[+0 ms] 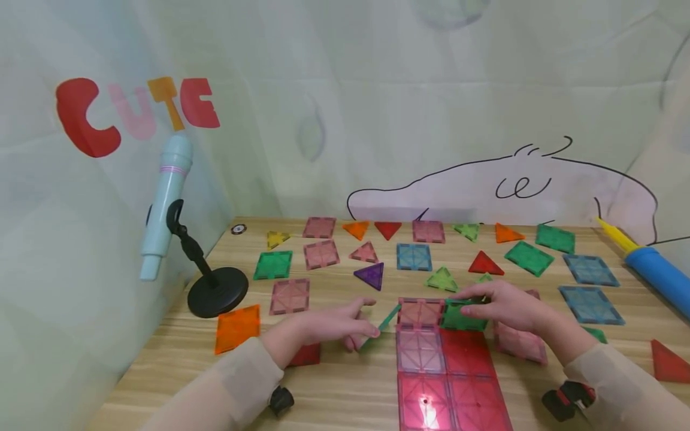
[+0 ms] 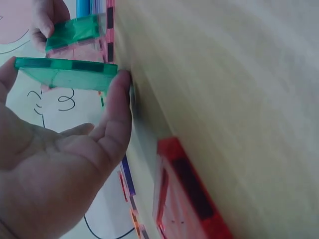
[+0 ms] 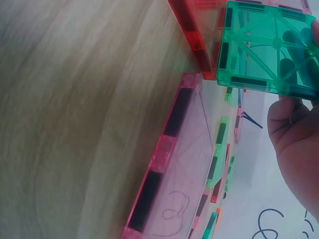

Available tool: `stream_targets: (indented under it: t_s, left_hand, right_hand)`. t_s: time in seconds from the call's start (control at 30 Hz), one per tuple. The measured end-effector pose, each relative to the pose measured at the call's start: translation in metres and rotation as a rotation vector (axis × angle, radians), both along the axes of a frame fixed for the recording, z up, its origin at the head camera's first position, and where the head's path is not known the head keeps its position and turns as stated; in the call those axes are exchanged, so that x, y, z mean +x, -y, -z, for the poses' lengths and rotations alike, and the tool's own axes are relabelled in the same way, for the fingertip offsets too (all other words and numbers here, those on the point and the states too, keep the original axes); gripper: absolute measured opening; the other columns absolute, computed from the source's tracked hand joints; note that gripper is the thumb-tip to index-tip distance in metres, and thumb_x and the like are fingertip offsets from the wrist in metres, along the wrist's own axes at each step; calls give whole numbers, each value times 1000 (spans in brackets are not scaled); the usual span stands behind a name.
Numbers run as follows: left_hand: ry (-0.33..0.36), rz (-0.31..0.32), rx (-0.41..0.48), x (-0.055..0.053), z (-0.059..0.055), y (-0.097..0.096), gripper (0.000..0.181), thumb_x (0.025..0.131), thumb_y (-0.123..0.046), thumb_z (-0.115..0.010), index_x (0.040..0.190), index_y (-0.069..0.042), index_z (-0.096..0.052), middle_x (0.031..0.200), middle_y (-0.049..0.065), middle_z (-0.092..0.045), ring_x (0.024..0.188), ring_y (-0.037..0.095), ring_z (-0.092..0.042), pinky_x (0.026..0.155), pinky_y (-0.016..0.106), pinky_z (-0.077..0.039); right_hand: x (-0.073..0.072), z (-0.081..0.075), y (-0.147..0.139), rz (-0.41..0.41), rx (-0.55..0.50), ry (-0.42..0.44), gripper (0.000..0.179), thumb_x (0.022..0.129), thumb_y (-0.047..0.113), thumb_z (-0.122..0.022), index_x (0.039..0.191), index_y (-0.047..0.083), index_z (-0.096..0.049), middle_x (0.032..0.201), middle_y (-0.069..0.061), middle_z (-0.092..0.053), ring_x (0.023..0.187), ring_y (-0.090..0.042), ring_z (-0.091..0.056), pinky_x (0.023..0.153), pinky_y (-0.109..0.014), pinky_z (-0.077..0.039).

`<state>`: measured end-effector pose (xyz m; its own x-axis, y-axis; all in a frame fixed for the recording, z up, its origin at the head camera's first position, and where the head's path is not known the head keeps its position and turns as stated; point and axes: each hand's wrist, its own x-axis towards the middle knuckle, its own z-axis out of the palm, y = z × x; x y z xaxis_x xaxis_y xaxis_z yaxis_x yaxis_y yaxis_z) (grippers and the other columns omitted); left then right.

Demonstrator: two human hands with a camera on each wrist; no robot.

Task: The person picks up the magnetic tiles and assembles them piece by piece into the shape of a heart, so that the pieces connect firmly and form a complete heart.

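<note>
In the head view, my left hand (image 1: 345, 326) pinches a green square magnetic tile (image 1: 381, 325) by its edges, tilted just left of a block of tiles. The left wrist view shows that green tile (image 2: 65, 74) between thumb and fingertips. My right hand (image 1: 504, 306) grips another green square magnetic tile (image 1: 463, 317), standing on edge at the block's far side. Beside it a pink square tile (image 1: 420, 312) appears upright too. Flat in front lie joined squares: a pale pink tile (image 1: 420, 350) and several red tiles (image 1: 468, 353).
Loose magnetic tiles cover the table's back, including a blue square (image 1: 414, 257) and a purple triangle (image 1: 371, 276). Near my left arm lies an orange square (image 1: 238, 329). A toy microphone (image 1: 168, 200) on a black stand (image 1: 218, 292) is at left; a blue-and-yellow tube (image 1: 660, 269), right.
</note>
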<state>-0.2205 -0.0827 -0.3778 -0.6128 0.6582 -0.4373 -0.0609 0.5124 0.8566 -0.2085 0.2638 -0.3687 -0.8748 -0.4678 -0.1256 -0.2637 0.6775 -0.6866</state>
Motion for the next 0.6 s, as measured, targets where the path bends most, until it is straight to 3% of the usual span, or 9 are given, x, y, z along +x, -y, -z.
stream_targets:
  t_s: [0.6]
  left_hand:
    - [60, 55, 81, 6, 0, -12, 76, 92, -29, -58, 149, -11, -11, 118, 9, -55, 88, 25, -64, 76, 36, -53]
  right_hand:
    - [-2, 0, 0, 5, -37, 11, 29, 89, 33, -63, 116, 20, -67, 119, -4, -60, 110, -26, -50, 85, -41, -46]
